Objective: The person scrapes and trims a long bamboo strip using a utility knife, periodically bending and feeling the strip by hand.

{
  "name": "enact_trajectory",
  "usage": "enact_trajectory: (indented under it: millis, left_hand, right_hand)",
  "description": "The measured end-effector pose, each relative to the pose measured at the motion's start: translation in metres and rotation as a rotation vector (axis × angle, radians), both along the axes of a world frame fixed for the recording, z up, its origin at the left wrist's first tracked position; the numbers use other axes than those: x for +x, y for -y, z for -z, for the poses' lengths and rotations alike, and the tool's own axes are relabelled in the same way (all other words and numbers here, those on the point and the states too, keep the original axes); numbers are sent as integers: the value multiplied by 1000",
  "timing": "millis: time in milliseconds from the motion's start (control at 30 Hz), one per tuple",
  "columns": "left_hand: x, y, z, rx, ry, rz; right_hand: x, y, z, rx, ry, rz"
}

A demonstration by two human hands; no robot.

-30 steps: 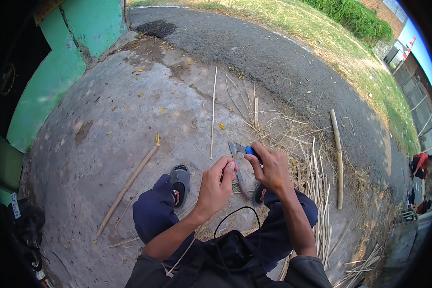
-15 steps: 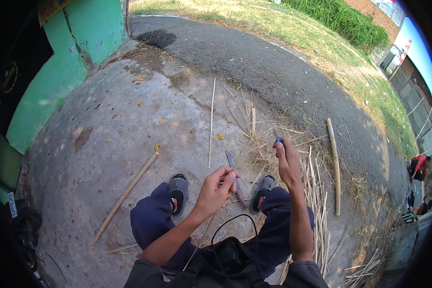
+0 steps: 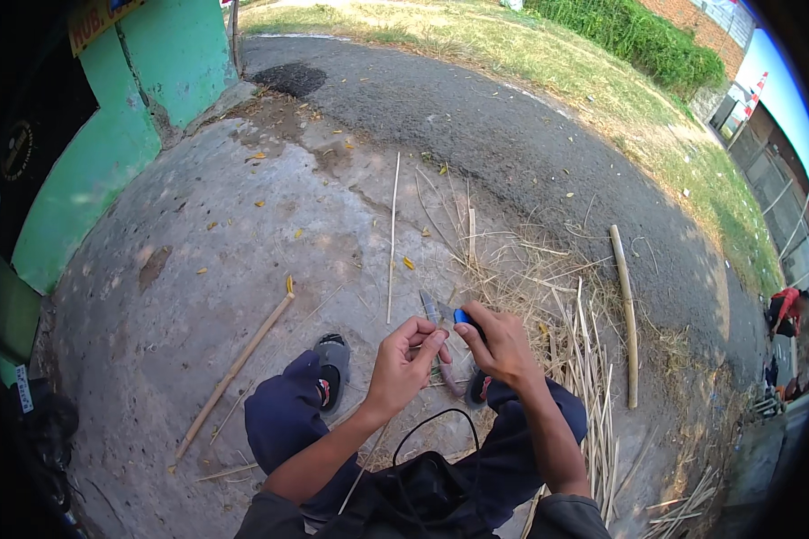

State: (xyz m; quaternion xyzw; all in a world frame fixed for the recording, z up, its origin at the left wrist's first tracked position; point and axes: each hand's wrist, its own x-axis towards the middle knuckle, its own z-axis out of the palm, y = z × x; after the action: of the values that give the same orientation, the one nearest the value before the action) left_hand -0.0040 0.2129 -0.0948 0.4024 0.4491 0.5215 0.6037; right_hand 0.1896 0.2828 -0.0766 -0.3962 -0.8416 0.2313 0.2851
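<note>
My right hand [image 3: 502, 349] is closed around the blue handle of a small knife [image 3: 464, 316], its blade toward my left hand. My left hand [image 3: 404, 366] is pinched shut just left of it. A thin pale strip [image 3: 368, 463], which looks like bamboo, runs from under that hand toward my lap; the pinched end is hidden by my fingers. On the ground between my feet, partly behind my hands, lies a larger knife [image 3: 451, 380] with a brownish curved handle.
Many split strips [image 3: 593, 377] lie beside my right leg, with fine shavings [image 3: 535, 260] beyond. One pole [image 3: 625, 314] rests at the right, another [image 3: 234, 373] at the left. A long thin stick [image 3: 393, 242] lies ahead. Far right, a person in red [image 3: 786, 310] bends over.
My right hand has come left and down with the blue-handled knife, from well apart to beside my left hand. My left hand stays nearly in place.
</note>
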Motion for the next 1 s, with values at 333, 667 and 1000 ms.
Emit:
enact_trajectory:
  millis: [333, 667, 1000]
  left_hand:
    - [5, 1, 10, 156, -151, -115]
    - [2, -2, -10, 118, -325, -122]
    - [-4, 4, 17, 127, -250, -71]
  right_hand:
    - [-3, 0, 4, 80, 72, 44]
    - [-5, -5, 2, 198, 109, 132]
    - [53, -31, 5, 15, -170, 447]
